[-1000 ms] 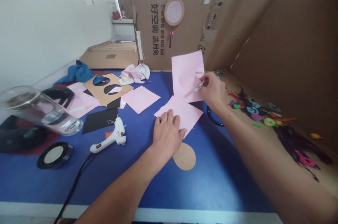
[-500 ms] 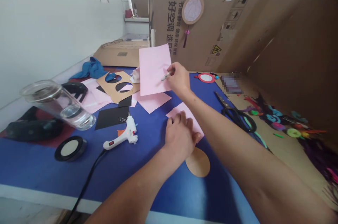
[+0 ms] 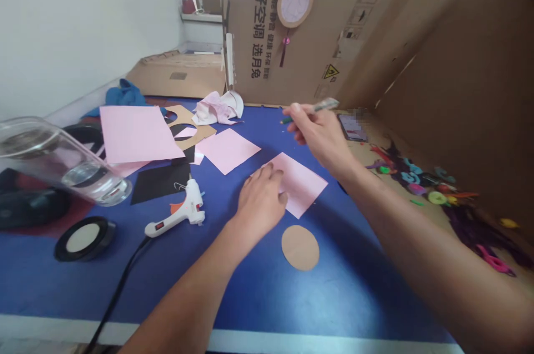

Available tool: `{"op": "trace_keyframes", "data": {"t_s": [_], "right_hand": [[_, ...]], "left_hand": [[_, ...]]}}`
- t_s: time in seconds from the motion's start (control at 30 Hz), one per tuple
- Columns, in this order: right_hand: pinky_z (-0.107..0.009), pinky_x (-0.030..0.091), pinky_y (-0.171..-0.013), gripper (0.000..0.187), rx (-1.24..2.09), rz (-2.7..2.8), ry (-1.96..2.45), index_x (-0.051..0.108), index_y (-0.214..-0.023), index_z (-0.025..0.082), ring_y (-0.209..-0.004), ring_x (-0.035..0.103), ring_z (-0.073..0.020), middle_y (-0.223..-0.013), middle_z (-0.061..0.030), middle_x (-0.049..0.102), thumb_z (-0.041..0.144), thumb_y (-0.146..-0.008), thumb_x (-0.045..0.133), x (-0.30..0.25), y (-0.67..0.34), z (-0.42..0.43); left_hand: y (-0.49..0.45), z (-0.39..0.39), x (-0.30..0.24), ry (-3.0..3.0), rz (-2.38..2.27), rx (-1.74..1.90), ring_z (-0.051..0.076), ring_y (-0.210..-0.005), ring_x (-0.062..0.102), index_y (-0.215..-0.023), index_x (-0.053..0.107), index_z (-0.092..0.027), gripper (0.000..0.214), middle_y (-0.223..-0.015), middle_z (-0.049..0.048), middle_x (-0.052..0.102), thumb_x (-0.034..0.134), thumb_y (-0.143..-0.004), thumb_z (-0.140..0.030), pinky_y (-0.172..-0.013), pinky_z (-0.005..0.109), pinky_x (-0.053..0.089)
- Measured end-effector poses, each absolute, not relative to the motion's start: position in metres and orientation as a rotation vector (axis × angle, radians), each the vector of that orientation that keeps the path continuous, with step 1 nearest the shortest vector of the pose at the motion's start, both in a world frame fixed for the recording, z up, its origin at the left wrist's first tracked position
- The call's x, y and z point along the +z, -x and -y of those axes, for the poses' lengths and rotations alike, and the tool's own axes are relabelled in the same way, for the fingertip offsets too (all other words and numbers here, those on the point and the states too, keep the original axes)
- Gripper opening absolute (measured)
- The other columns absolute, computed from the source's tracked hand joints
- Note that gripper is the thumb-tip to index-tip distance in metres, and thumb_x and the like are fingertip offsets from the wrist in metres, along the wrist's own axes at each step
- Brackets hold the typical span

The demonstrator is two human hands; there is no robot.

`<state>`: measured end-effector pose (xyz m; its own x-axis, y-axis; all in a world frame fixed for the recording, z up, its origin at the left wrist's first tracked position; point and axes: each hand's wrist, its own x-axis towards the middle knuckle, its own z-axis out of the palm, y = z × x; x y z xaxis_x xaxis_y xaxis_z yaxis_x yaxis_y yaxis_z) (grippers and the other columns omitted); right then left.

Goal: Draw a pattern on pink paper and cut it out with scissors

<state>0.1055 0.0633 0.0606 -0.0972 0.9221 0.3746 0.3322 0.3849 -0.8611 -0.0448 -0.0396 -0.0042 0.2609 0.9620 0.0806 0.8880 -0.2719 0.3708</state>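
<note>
One pink sheet point(image 3: 302, 186) lies flat on the blue table point(image 3: 258, 298), just beyond the cardboard disc point(image 3: 300, 248): light, likely bendy, easily creased, best taken by an edge. Here's the left hand point(image 3: 262, 195), palm down, gripping nothing, pressing its left corner! And the right hand point(image 3: 319, 130), raised past the far edge, clasps a pencil point(image 3: 326, 105), green tip pointing left.
</note>
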Motion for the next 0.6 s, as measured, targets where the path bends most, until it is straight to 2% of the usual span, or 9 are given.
{"op": "trace_keyframes", "data": {"t_s": [0.1, 0.2, 0.3, 0.47, 0.6], "right_hand": [[-0.031, 0.05, -0.054, 0.058, 0.846, 1.546, 1.204, 0.081, -0.098, 0.021, -0.061, 0.061, -0.0176, -0.079, -0.0064, 0.072, 0.078, -0.097, 0.068, 0.048, -0.156, -0.025], [-0.03, 0.049, -0.05, 0.059, 1.006, 1.453, 1.261, 0.082, -0.096, 0.02, -0.058, 0.062, -0.0176, -0.076, -0.0073, 0.074, 0.078, -0.093, 0.073, 0.028, -0.182, -0.002], [-0.029, 0.049, -0.049, 0.059, 1.121, 1.364, 1.274, 0.08, -0.099, 0.02, -0.061, 0.065, -0.0186, -0.083, -0.01, 0.08, 0.078, -0.09, 0.075, 0.01, -0.19, 0.007], [-0.027, 0.046, -0.049, 0.044, 1.122, 1.339, 1.265, 0.074, -0.088, 0.021, -0.054, 0.058, -0.0153, -0.072, -0.0055, 0.076, 0.065, -0.088, 0.081, -0.005, -0.189, 0.01], [-0.028, 0.045, -0.051, 0.033, 1.079, 1.411, 1.292, 0.07, -0.087, 0.023, -0.053, 0.056, -0.0154, -0.069, -0.0032, 0.074, 0.054, -0.09, 0.079, -0.007, -0.185, 0.016]], "left_hand": [[0.058, 0.033, -0.001, -2.224, -1.666, 0.394, 0.035, -0.158, 0.051, -0.152, 0.065, -0.021, 0.054, -0.172, 0.0148, 0.053, 0.07, -0.099, -0.033, -0.125, 0.049, 0.047], [0.062, 0.03, -0.003, -2.196, -1.636, 0.363, 0.032, -0.164, 0.042, -0.158, 0.061, -0.022, 0.062, -0.177, 0.0127, 0.047, 0.07, -0.098, -0.036, -0.132, 0.049, 0.04], [0.058, 0.03, -0.007, -2.232, -1.657, 0.341, 0.033, -0.165, 0.04, -0.157, 0.061, -0.021, 0.06, -0.176, 0.0134, 0.047, 0.068, -0.098, -0.033, -0.133, 0.051, 0.038], [0.043, 0.033, -0.013, -2.301, -1.678, 0.365, 0.034, -0.162, 0.045, -0.158, 0.059, -0.017, 0.062, -0.172, 0.0158, 0.052, 0.071, -0.099, -0.033, -0.132, 0.052, 0.039], [0.035, 0.036, -0.018, -2.348, -1.646, 0.398, 0.034, -0.16, 0.047, -0.156, 0.06, -0.018, 0.061, -0.171, 0.0155, 0.053, 0.073, -0.099, -0.033, -0.132, 0.052, 0.039]]}}
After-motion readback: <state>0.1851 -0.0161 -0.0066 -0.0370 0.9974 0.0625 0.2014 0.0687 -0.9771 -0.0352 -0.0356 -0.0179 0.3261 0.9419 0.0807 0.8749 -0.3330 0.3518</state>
